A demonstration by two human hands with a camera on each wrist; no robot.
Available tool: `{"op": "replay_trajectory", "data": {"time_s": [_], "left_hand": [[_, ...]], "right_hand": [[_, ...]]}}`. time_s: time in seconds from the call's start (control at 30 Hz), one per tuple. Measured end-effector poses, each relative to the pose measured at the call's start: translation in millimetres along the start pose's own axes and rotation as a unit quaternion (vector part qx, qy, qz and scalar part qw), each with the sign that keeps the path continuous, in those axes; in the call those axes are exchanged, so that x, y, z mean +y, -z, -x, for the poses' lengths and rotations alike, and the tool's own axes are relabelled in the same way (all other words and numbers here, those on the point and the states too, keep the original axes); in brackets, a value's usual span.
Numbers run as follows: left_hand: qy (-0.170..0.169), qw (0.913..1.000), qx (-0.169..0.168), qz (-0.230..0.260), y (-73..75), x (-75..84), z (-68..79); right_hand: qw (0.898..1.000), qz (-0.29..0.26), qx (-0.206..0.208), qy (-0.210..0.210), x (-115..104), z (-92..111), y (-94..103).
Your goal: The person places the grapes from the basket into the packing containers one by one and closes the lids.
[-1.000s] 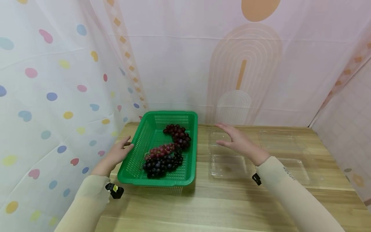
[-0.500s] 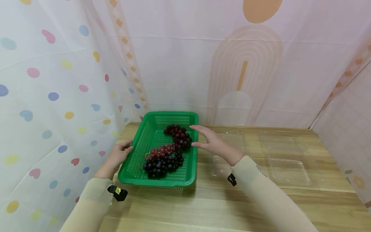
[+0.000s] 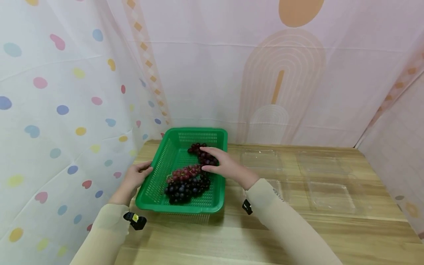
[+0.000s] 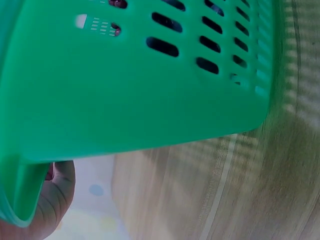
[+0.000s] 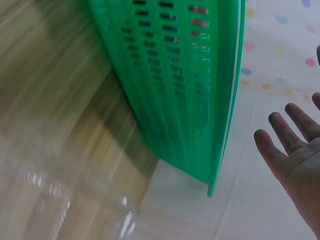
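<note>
Several bunches of grapes lie in a green plastic basket [image 3: 145, 207] on the left of the table: a dark red bunch [image 3: 208, 159] at the back right, a lighter red bunch [image 3: 181, 173] in the middle and a black bunch [image 3: 185, 189] at the front. My left hand [image 3: 134, 178] touches the basket's left rim from outside, fingers loosely bent; in the left wrist view the rim hides part of it. Over the basket's right side reaches my right hand [image 3: 225, 165], fingers spread and thumb apart, partly covering the dark red bunch. The right wrist view shows its fingers [image 5: 285, 132] extended with nothing held.
Clear plastic containers [image 3: 332, 195] with hinged lids stand on the wooden table [image 3: 212, 244] to the right of the basket; my right forearm covers part of the nearer one [image 3: 261, 160]. Patterned cloth curtains [image 3: 205, 81] hang close behind and at both sides.
My right hand has moved left from above the clear containers to over the grapes in the basket. My left hand has stayed by the left rim, shifting only slightly. The grapes have not moved.
</note>
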State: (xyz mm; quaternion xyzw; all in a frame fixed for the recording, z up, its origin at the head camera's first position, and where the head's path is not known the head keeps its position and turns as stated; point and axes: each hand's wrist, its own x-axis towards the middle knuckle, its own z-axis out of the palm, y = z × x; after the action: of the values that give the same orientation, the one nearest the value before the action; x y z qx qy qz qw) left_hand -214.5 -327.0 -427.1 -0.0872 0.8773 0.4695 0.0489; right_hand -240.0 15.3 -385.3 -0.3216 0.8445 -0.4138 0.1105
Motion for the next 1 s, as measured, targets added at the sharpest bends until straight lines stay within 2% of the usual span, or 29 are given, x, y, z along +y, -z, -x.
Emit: {"op": "replay_trajectory", "data": {"time_s": [0.27,0.5,0.77,1.0], "left_hand": [[0.007,1.0,-0.001,0.003,-0.1,-0.2,-0.8],[0.017,0.9998,0.003,-0.005,-0.9,0.0,0.4],[0.015,0.9998,0.004,-0.011,-0.8,3.7,0.8],[0.021,0.9997,-0.002,-0.013,-0.1,1.9,1.1]], "right_hand": [[0.999,0.023,-0.04,0.0,-9.9,-15.2,-24.1],[0.996,0.034,-0.081,-0.019,-10.8,-20.5,-43.7],[0.992,0.032,-0.111,-0.055,-1.5,-24.1,-53.6],[0.988,0.049,-0.132,-0.065,-2.0,-28.5,-63.7]]}}
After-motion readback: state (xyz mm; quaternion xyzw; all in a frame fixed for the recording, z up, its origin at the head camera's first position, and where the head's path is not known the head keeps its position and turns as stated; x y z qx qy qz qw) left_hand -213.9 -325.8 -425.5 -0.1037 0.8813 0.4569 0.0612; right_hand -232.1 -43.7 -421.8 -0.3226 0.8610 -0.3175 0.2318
